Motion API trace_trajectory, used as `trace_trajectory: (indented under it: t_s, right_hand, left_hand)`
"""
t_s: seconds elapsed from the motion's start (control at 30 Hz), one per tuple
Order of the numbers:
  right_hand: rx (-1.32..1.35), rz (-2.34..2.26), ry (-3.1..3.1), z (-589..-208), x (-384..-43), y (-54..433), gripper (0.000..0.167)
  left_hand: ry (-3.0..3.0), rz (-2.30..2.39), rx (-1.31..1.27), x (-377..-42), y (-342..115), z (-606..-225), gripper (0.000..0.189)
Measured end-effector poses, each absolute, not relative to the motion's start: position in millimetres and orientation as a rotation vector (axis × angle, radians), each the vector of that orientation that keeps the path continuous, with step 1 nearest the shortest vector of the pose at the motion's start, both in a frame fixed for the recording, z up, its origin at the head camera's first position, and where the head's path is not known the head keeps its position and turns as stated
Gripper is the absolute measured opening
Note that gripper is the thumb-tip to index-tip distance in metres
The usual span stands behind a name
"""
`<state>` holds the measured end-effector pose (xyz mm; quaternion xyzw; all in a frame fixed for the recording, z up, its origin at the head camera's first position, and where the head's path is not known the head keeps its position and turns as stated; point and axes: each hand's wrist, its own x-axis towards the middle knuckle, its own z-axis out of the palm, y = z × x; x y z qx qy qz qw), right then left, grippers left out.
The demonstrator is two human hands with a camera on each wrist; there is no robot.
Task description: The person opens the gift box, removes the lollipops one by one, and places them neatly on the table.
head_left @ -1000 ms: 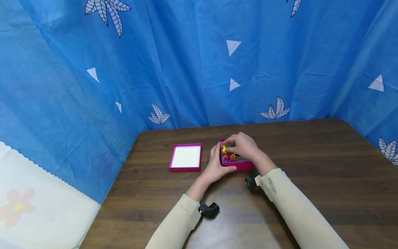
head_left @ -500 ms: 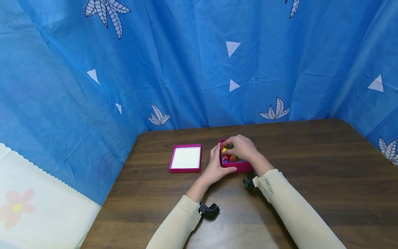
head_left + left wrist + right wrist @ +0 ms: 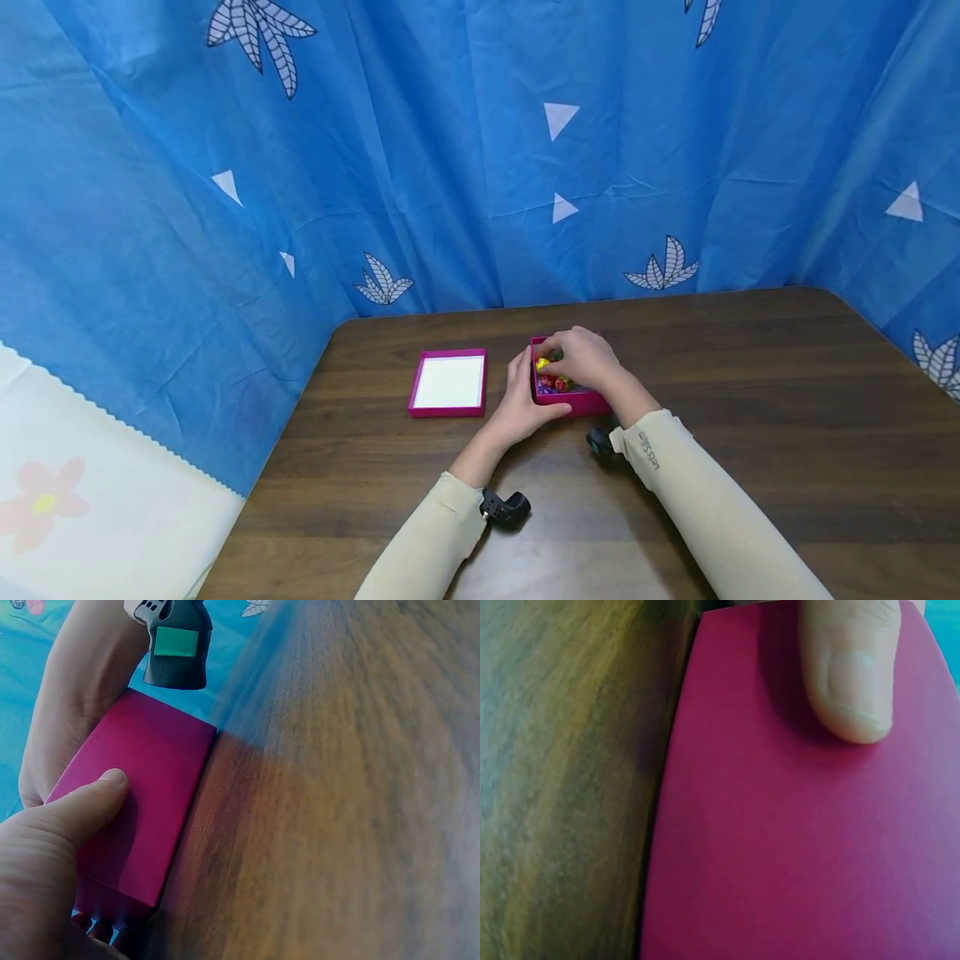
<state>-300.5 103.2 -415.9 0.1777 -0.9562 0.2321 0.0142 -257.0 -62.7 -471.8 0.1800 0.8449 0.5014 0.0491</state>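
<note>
An open magenta box [image 3: 587, 406] on the table holds several shiny wrapped candies [image 3: 561, 384] in red, yellow and purple. My left hand [image 3: 517, 407] grips its near left corner, thumb on the front wall and fingers along the left side. The left wrist view shows that thumb pressed on the box wall [image 3: 161, 769]; the right wrist view shows the thumb [image 3: 853, 682] close up. My right hand [image 3: 588, 358] reaches into the box from above, its fingertips pinching a yellow-wrapped candy [image 3: 542, 364] by the left wall. The hand hides much of the box's inside.
Left of the box lies its magenta lid [image 3: 448, 412], white inside facing up. Everything rests on a dark wooden table [image 3: 750, 400]. A blue patterned curtain [image 3: 450, 167] hangs behind it, and a pale cloth [image 3: 90, 483] is at the left.
My right hand has lowered very slightly and shifted a little left at the candies. My left hand keeps its grip on the box, and the lid stays put.
</note>
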Motion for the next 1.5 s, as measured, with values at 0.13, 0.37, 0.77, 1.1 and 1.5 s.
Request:
trace_trajectory:
  t_s: [0.13,0.37,0.77,1.1,1.5]
  right_hand:
    - [0.54,0.752,-2.986,-416,-299,104,0.037]
    - [0.526,0.76,-2.987,-415,-299,103,0.037]
    - [0.482,0.829,-2.913,-406,-295,105,0.032]
    - [0.472,0.96,-2.73,-392,-286,115,0.033]
    - [0.314,1.111,-2.588,-388,-276,142,0.032]
  left_hand:
    - [2.575,1.526,0.546,-257,-62,-473,0.11]
    - [2.574,1.525,0.527,-256,-62,-471,0.11]
    - [2.553,1.539,0.506,-256,-62,-471,0.109]
    - [2.539,1.57,0.513,-256,-62,-470,0.108]
    - [2.554,1.559,0.469,-255,-60,-469,0.111]
